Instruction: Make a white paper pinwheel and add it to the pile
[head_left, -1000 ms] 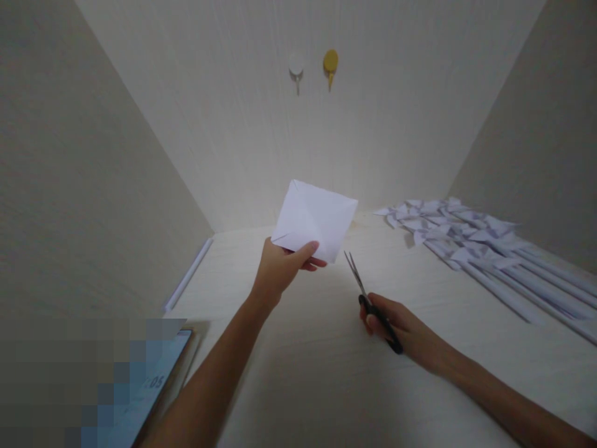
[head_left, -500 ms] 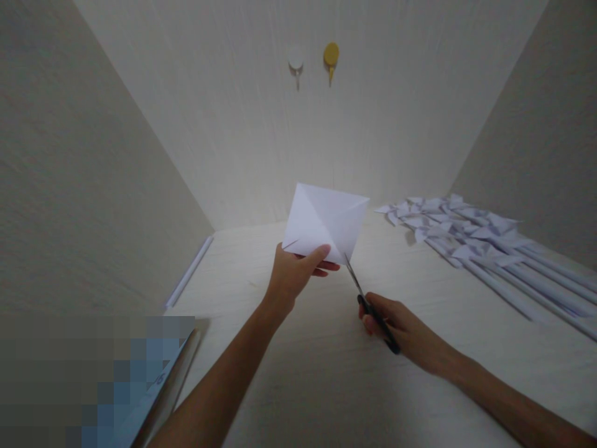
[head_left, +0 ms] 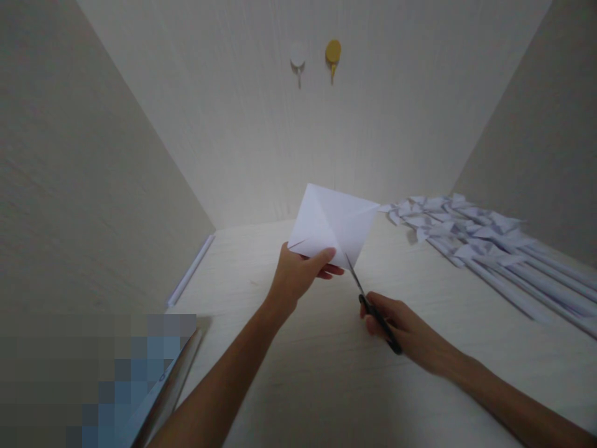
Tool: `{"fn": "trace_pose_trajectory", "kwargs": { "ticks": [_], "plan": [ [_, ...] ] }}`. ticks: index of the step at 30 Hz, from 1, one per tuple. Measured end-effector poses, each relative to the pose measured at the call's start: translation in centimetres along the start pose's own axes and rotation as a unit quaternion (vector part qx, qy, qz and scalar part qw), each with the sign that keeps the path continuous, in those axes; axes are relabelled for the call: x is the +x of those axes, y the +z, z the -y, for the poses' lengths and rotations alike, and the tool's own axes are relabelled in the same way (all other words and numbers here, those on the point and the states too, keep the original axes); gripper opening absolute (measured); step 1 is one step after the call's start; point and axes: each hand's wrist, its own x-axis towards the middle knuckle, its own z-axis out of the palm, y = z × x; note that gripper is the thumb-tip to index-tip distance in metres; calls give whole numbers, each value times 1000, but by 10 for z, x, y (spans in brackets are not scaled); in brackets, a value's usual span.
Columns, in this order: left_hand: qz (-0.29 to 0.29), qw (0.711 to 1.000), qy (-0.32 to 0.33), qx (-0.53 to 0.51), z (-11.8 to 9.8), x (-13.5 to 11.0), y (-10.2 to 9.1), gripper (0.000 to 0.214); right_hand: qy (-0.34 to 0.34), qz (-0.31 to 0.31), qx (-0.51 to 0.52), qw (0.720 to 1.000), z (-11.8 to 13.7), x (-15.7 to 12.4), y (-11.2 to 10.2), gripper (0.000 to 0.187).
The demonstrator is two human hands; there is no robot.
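Note:
A square sheet of white paper (head_left: pixel 333 221) with diagonal creases is held above the table by my left hand (head_left: pixel 301 270), thumb on top and fingers beneath. One slit shows near its left corner. My right hand (head_left: pixel 389 320) is closed around the black handles of a pair of scissors (head_left: pixel 373 311). The blades meet the paper's near corner, along a crease; their tips lie over the sheet.
Several white paper pinwheels (head_left: pixel 476 233) with rolled paper sticks lie on the right of the table (head_left: pixel 317 361). One paper tube (head_left: pixel 190 271) rests along the left wall. Two hooks, white (head_left: pixel 297 59) and yellow (head_left: pixel 333 53), are on the back wall. A screen-like object (head_left: pixel 158 392), partly pixelated, stands lower left.
The paper and my left hand have shifted slightly right, and the sheet has turned a little clockwise. The scissors stay at the near corner, with my right hand almost in the same place.

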Motion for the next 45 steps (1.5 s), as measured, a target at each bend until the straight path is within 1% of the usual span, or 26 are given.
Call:
{"fn": "trace_pose_trajectory", "kwargs": {
  "ticks": [9, 25, 33, 40, 45],
  "plan": [
    [9, 1000, -6, 2, 0, 0, -1, 17, 3, -1, -10, 1000, 1, -1, -1, 23],
    [15, 1000, -14, 11, -1, 0, 0, 18, -3, 2, 2, 1000, -2, 1, 0, 22],
    [12, 1000, -9, 11, 0, 0, 0, 15, 4, -7, 4, 1000, -1, 0, 1, 24],
    [4, 1000, -9, 11, -2, -1, 1, 15, 5, -13, -8, 1000, -6, 0, 1, 27],
    [3, 1000, -12, 16, -3, -1, 0, 15, 10, -21, -6, 1000, -3, -1, 1, 30]
  ]
}}
